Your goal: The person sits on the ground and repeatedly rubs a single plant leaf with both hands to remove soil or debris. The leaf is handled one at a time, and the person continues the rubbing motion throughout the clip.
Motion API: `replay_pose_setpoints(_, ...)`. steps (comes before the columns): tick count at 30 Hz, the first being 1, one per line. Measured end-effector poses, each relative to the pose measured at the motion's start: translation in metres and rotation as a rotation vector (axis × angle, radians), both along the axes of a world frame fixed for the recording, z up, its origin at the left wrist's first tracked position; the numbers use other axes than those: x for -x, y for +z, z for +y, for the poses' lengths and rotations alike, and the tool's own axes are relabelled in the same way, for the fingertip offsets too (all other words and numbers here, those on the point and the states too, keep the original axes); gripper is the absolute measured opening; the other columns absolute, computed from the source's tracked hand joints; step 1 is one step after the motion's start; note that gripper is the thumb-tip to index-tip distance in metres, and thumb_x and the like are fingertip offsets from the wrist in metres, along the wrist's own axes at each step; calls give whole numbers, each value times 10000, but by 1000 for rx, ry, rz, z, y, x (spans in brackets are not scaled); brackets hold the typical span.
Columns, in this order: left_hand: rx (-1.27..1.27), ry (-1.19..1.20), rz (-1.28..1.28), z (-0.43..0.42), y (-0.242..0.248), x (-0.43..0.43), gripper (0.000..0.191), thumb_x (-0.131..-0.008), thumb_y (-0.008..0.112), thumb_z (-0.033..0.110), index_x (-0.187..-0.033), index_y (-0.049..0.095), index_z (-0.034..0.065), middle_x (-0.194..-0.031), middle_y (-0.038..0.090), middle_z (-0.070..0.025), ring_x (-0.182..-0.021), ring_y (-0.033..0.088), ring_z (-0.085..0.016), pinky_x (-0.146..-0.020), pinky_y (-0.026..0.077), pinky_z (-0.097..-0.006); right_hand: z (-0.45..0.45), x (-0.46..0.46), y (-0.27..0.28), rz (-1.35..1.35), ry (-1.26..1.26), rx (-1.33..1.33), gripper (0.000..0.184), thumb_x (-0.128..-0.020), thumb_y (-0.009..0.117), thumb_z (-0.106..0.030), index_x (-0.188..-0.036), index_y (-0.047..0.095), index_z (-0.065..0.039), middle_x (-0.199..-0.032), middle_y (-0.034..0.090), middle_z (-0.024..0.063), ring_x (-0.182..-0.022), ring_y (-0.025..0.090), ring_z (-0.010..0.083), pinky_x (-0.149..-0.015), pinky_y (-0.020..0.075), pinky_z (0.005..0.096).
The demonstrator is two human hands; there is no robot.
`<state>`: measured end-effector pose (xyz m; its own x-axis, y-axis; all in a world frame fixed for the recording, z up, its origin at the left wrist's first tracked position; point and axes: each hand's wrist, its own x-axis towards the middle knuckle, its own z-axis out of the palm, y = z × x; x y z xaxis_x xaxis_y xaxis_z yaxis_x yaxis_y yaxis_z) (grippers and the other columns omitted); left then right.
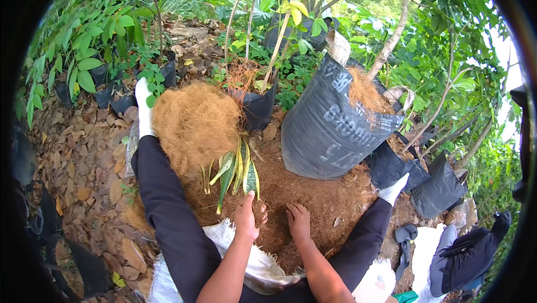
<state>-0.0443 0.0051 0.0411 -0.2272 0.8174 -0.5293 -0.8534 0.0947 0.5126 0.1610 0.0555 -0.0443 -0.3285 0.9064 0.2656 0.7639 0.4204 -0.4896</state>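
My left hand (248, 218) is just below the leaf tips of a variegated snake plant (228, 168); its thumb points up and its other fingers curl loosely, with nothing seen in them. Whether the thumb touches a leaf I cannot tell. To its right, my right hand (298, 222) rests with bent fingers on brown, fibrous loose growing medium (331, 206), and nothing shows in its grasp. The snake plant leaves lie towards me, their upper part under a large clump of tan coconut-like fibre (197, 126).
My outstretched legs frame the work area. Beyond it stand a large black printed sack (331, 122) holding fibre and a black grow bag (258, 108) with stems. More grow bags (438, 187) line the right. A white woven sack (268, 267) lies before me; dry leaves (84, 168) cover the left ground.
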Motion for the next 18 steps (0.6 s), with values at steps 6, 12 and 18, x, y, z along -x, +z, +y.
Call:
replay_pose_setpoints(6,-31,-5,-51,1,-6,1,331,-999,642,440,-943,580,120,-678,576,-63,-519,527,-189,-455,407,-339,12,9,26,329,-172,212,218,-980,667,-82,-1180,717,-13,-1023,724,127,-936,687,245,-819,543,400)
replay_pose_setpoints(12,-68,-20,-118,4,-16,-8,334,-989,662,445,-950,592,121,-682,580,-56,-527,537,-188,-465,410,-336,10,18,57,1046,-260,818,214,-1038,603,-107,-1178,686,32,-1075,692,105,-944,677,194,-861,576,367)
replay_pose_setpoints(18,51,22,-56,4,-23,-19,336,-987,662,449,-980,643,113,-739,628,-39,-587,596,-178,-516,478,-354,-9,45,96,1401,-80,973,295,-1086,514,-182,-1208,641,55,-1134,671,153,-988,683,255,-906,592,416)
